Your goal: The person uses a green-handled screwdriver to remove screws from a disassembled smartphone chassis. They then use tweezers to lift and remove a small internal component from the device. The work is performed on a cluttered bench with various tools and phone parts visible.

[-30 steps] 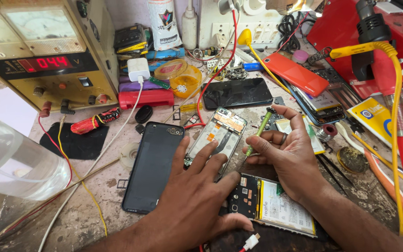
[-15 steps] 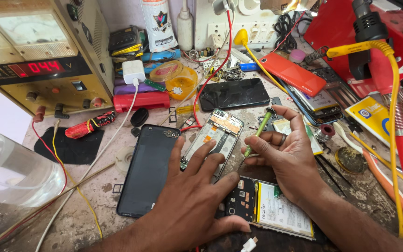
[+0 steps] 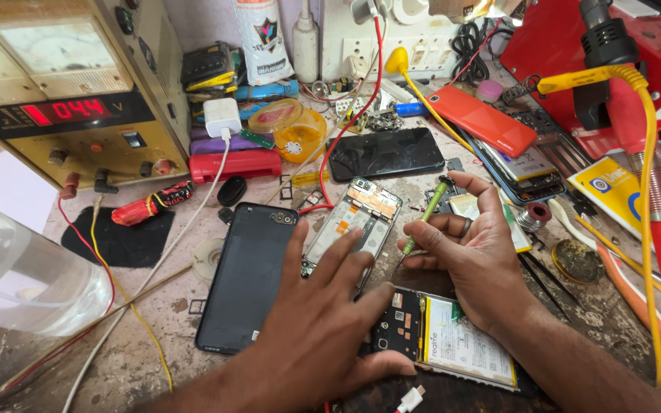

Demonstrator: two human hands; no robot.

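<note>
1. The right hand (image 3: 476, 256) has its fingers (image 3: 441, 229) pinched shut round a thin green screwdriver (image 3: 424, 218), held slanted, its metal tip down beside the right edge of the opened phone (image 3: 355, 222); the index finger curls above the handle's top.
2. The left hand (image 3: 323, 321) lies flat, fingers (image 3: 342, 248) spread and gripping nothing, the fingertips pressing on the lower end of the opened phone.
3. The opened phone is a slim rectangle with its back off, showing pale metal shielding, orange film strips and small boards; it lies tilted in the middle of the table (image 3: 162, 306).
4. Just left of it lies a smooth, dark back cover (image 3: 242, 275), rounded at the corners, partly under the left hand.
5. Below the right hand lies a second open phone (image 3: 453, 344) with a white-labelled flat battery and a black board.
6. Further out: a glossy black screen (image 3: 384, 153), an orange phone (image 3: 483, 118), a red case (image 3: 235, 164), and a white charger (image 3: 222, 116) with its cable.
7. A boxy beige power supply (image 3: 63, 92) with a red digit display stands at far left, a clear plastic jar (image 3: 17, 283) below it.
8. The table is gritty, stained and cluttered.
</note>
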